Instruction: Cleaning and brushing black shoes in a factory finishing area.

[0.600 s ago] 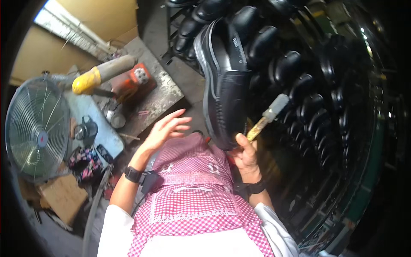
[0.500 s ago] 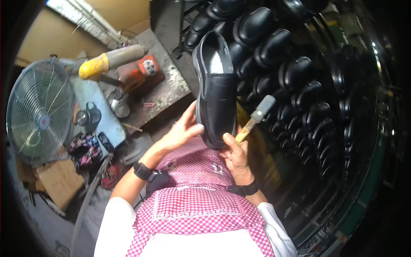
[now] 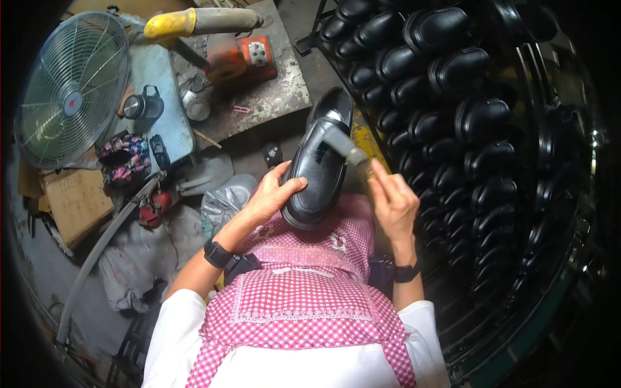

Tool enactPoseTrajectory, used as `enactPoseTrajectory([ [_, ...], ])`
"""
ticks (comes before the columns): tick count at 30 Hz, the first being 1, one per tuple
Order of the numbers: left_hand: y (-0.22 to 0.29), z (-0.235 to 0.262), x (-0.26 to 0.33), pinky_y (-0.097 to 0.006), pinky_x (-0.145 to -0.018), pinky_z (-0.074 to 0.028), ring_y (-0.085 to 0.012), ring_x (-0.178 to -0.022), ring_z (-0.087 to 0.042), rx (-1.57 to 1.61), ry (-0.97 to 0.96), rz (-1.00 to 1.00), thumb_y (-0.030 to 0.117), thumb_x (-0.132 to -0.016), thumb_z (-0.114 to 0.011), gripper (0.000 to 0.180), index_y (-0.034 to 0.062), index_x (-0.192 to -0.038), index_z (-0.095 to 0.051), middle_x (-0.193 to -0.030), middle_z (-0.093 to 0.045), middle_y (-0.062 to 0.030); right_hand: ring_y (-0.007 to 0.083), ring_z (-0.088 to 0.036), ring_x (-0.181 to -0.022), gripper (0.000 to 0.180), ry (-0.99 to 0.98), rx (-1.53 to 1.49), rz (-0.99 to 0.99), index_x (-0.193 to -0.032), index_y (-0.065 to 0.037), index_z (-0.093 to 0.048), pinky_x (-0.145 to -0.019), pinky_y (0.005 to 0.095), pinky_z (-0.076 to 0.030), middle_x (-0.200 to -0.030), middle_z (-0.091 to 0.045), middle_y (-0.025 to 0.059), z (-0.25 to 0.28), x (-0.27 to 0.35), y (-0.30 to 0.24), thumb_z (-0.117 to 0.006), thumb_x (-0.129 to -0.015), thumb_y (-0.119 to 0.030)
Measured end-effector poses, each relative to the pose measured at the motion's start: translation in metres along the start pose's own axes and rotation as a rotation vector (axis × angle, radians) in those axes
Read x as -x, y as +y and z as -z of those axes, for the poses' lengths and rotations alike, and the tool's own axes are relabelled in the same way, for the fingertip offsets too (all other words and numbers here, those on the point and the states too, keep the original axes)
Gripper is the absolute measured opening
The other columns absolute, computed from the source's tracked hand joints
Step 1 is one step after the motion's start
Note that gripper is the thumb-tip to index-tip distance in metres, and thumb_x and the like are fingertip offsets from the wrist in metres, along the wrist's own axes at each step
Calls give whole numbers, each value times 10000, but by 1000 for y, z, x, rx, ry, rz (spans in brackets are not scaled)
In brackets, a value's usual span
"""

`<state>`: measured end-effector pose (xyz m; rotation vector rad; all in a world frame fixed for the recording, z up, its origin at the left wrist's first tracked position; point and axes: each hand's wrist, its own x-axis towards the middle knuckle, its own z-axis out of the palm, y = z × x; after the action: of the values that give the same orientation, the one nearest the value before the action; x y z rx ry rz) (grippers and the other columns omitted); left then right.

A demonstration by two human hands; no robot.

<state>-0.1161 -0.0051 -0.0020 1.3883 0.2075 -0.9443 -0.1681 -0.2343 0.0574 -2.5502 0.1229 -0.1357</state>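
Observation:
A black slip-on leather shoe (image 3: pixel 315 187) is held up in front of my apron, its toe toward me and its opening facing away. My left hand (image 3: pixel 266 199) grips the shoe by its left side, thumb over the upper. My right hand (image 3: pixel 393 199) is closed on a flat brush (image 3: pixel 337 142), held near its head. The slightly blurred bristle end lies over the shoe's upper, near the opening. Most of the brush's handle is hidden by my fingers.
Racks of black shoes (image 3: pixel 482 119) fill the right side. At left are a large fan (image 3: pixel 72 103), a blue board with a metal mug (image 3: pixel 143 105), a worn table (image 3: pixel 284 84) with an orange machine (image 3: pixel 249 61), a yellow-grey pipe (image 3: pixel 200 22), and a cardboard box (image 3: pixel 72 202).
The shoe has moved down and tilted, and my left hand now grips it. My right hand has let go of the shoe and brought the brush over its upper.

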Motion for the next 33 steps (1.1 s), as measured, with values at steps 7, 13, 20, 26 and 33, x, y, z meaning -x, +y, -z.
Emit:
enactPoseTrajectory([
  [7,0,-6,16,-271,-815,-417,-158,-926,-530,51,-29,-23,269,-745,-573,577,-63,-1192,-422,-1031,-554,-126,211,-536,-549,329,-84,-131,-29,-1042,-120,-622,-521,288,-424,-654,-541,59,12,-4,6,-646,-717,-74],
  [13,-4,0,20,-260,-786,-429,-148,-898,-533,98,-53,-69,254,-755,-556,547,-67,-1179,-427,-1020,-554,-115,210,-528,-539,336,-154,-194,76,-1038,-121,-625,-517,291,-423,-641,-523,73,8,-1,8,-652,-708,-61],
  [20,-5,8,26,-247,-804,-417,-129,-905,-522,199,-142,-11,232,-777,-536,513,-78,-1170,-423,-1015,-553,-96,207,-524,-535,331,-210,-192,95,-1044,-98,-617,-512,285,-417,-645,-527,86,7,-3,8,-642,-717,-52],
  [26,-10,10,22,-247,-795,-420,-134,-897,-527,139,-95,-32,245,-766,-549,540,-84,-1174,-418,-1004,-557,-100,206,-526,-531,314,-248,-118,206,-1020,-125,-633,-507,283,-423,-620,-511,67,2,-5,-1,-658,-709,-98],
  [33,3,16,21,-259,-777,-429,-153,-886,-539,49,-35,-55,255,-737,-571,563,-84,-1164,-429,-1001,-559,-115,212,-536,-528,295,-365,-143,146,-1025,-79,-619,-491,294,-423,-655,-549,98,3,-7,-8,-632,-731,-62],
])
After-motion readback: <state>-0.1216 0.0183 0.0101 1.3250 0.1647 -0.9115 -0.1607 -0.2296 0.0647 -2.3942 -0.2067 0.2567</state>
